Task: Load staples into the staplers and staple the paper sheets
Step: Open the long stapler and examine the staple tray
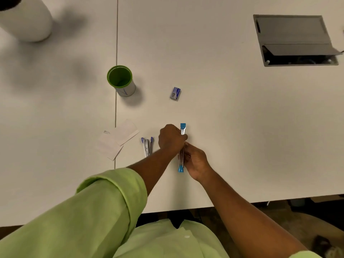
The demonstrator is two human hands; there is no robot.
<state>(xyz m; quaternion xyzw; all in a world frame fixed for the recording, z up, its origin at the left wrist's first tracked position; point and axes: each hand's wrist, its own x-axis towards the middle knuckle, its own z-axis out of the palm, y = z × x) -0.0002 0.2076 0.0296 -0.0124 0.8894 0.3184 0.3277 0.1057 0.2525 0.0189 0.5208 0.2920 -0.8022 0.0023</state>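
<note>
While the blue stapler lies swung fully open in a straight line on the white table, both hands work on it. The left hand curls its fingers over the far half, just below the blue tip that points away from the person. The right hand grips the near half, fingers bent round the metal staple channel; whether a strip of staples is pinched between them cannot be told. The two hands touch at the stapler's middle.

Just left of the left hand lies a second stapler with purple ends, also opened, its two arms spread in a narrow V. Further left, two small paper sheets overlap across the seam between the tabletops. A small blue staple box sits well beyond the hands, and a green-lined pen cup stands upright to its left on the seam. A grey cable hatch, its flap partly open, is set into the table at far right. Rolled-up light green sleeves cover the person's upper arms.
</note>
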